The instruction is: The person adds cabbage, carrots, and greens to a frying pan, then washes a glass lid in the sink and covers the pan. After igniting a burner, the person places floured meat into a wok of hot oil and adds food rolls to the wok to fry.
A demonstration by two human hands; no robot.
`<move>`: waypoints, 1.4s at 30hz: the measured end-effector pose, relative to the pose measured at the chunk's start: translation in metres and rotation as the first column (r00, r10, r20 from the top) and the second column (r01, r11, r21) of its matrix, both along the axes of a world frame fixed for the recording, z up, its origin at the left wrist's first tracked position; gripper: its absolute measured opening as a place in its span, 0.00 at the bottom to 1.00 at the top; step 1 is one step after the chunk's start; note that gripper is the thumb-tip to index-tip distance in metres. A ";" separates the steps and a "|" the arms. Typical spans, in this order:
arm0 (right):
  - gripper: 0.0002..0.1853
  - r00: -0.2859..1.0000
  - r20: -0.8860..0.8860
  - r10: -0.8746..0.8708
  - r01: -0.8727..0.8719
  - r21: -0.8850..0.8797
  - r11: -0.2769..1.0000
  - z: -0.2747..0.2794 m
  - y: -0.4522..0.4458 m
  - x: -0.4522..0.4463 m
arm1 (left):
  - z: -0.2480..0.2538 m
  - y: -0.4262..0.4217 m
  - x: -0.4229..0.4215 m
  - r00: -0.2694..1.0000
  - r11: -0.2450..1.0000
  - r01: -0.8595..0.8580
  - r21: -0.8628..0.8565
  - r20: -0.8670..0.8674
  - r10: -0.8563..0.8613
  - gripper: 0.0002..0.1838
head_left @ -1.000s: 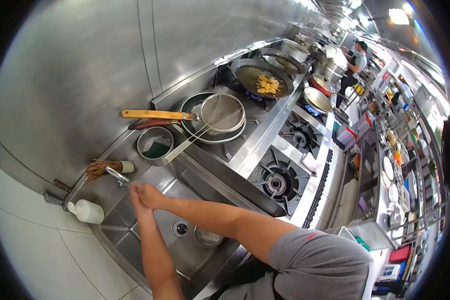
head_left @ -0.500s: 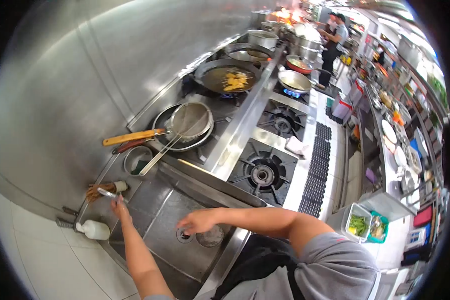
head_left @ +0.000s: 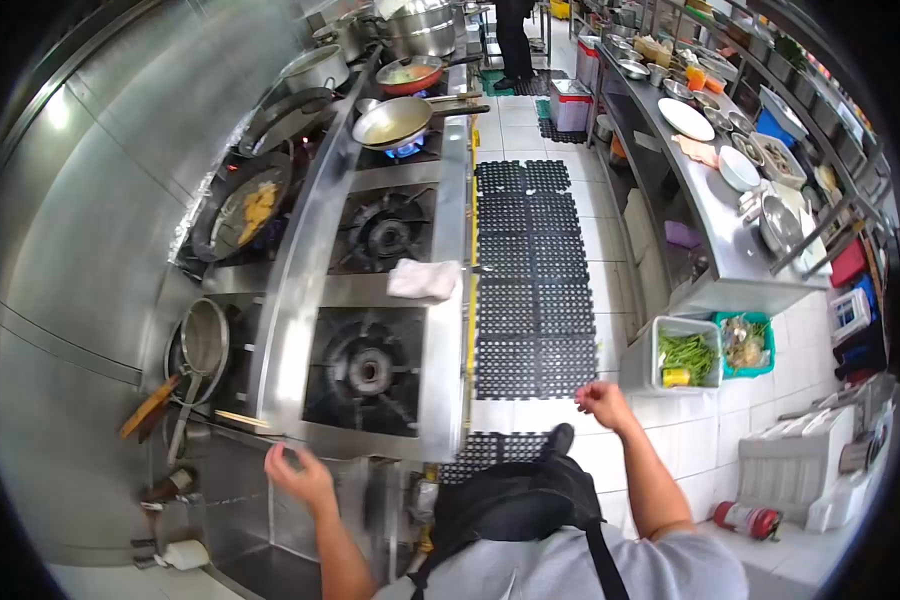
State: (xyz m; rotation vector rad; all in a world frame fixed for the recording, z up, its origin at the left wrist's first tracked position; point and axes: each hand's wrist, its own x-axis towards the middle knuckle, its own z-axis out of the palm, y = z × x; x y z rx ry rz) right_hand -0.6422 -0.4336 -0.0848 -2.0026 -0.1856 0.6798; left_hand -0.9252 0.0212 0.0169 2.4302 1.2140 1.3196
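My left hand [head_left: 302, 478] is raised over the near end of the cooking range, by the sink [head_left: 260, 555]. Its fingers are apart and nothing shows in them. My right hand [head_left: 603, 405] hangs above the tiled floor, left of a bin of green vegetables [head_left: 688, 355]. Its fingers are loosely curled, with no object visible between them. The closest burner [head_left: 370, 372] is unlit, and a folded white cloth [head_left: 422, 280] lies on the range edge behind it. Left of the burner, a strainer [head_left: 205, 335] rests on a pan, handles pointing toward me.
Black rubber mats [head_left: 535, 290] run along the aisle. A light pan [head_left: 395, 122] sits over a blue flame; a wok [head_left: 240, 205] holds fried pieces. A steel counter [head_left: 685, 180] with dishes lines the right. A fire extinguisher [head_left: 748, 520] lies low right. Another person's legs [head_left: 513, 40] stand far ahead.
My view has swung right toward the aisle. My left hand has left the silvery object it was touching by the brush; my right hand has moved from above the sink to over the floor.
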 end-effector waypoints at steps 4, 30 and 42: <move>0.22 0.995 0.031 0.097 -0.092 -0.152 0.984 -0.010 -0.072 0.021 | 0.016 -0.112 0.161 0.844 0.838 0.528 -0.138 -0.021 -0.535 0.17; 0.12 0.842 -0.354 -0.407 0.274 -0.368 0.888 -0.096 -0.205 0.311 | -0.238 -0.046 0.731 0.694 -0.217 0.333 -0.918 0.083 0.715 0.21; 0.09 0.967 -0.250 -0.042 -0.026 -0.264 0.964 -0.224 -0.260 0.488 | -0.258 -0.045 0.729 0.686 -0.091 0.378 -0.921 0.213 0.696 0.24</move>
